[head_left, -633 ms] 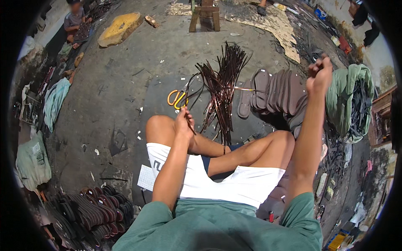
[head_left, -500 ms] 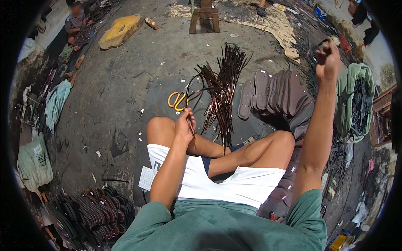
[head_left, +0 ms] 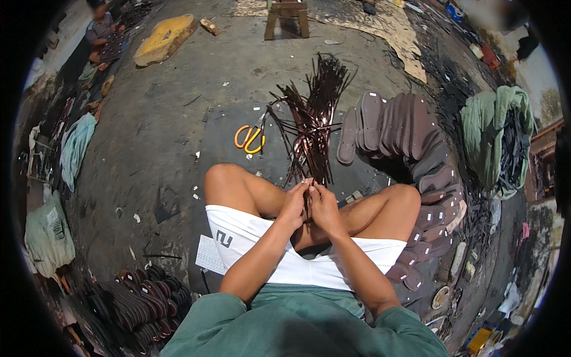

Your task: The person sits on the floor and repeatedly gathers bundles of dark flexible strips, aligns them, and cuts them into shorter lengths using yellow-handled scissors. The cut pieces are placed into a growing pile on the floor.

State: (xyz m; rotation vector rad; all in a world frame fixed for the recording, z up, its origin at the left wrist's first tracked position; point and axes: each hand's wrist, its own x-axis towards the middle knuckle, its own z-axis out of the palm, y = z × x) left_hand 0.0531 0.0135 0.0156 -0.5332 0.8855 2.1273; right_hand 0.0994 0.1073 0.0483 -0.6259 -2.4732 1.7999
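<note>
Above my crossed legs, my left hand (head_left: 293, 203) and my right hand (head_left: 325, 207) meet, thumbs and fingertips pinched close together. Between them is a thin dark brown strip (head_left: 307, 209), mostly covered by the fingers. Just beyond lies a loose bundle of long, shiny dark brown strips (head_left: 316, 128), spread on the dark mat. To the left of the bundle rests a pair of scissors (head_left: 254, 141) with orange and yellow handles, and nobody touches it.
Brown sandal soles (head_left: 395, 126) stand in a curved row at right. Beyond them is a green sack (head_left: 485, 134) of dark strips. More stacked soles (head_left: 134, 306) sit at lower left. A yellow slab (head_left: 165, 41), a wooden stool (head_left: 287, 21) and a seated person (head_left: 101, 33) are farther off.
My right hand has swung back from far out at the upper right to my lap. My left hand has moved right and down to meet it, leaving the scissors' side.
</note>
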